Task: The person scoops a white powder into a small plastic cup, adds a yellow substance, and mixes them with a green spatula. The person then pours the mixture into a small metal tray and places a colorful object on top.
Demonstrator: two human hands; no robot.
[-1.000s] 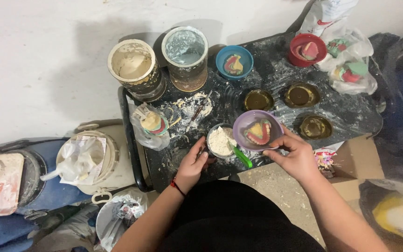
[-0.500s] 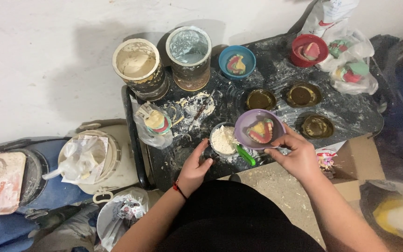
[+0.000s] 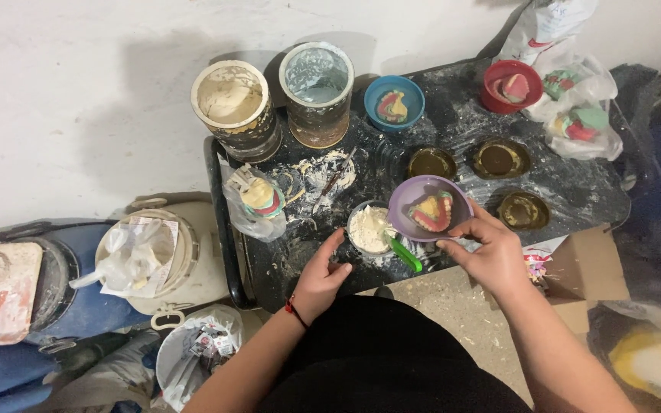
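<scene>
Left of the powder cup (image 3: 369, 228): a white bucket (image 3: 164, 256) with a crumpled plastic bag on top, standing on the floor beside the black counter (image 3: 575, 191). Nearer the cup, a small bag (image 3: 255, 200) holding a yellow and red cast. Behind and left of the cup, two caked jars: a cream one (image 3: 236, 108) and a grey one (image 3: 317, 92).

Left hand (image 3: 321, 274) just in front and to the left of the cup, index finger against its near side; grip loose, fingers apart, clamped on nothing.

Powder cup near the front edge of the counter, filled with pale powder, a green-handled tool (image 3: 404, 255) leaning out to its right.

Touching the cup's right rim: a purple bowl (image 3: 430, 208) with a pink and yellow denture model inside, tilted. Right hand (image 3: 491, 256) with grip closed on the bowl's near rim.

Behind the cup, a blue bowl (image 3: 395, 102). Farther right, three dark round moulds (image 3: 501, 158) and a red bowl (image 3: 509, 86).
</scene>
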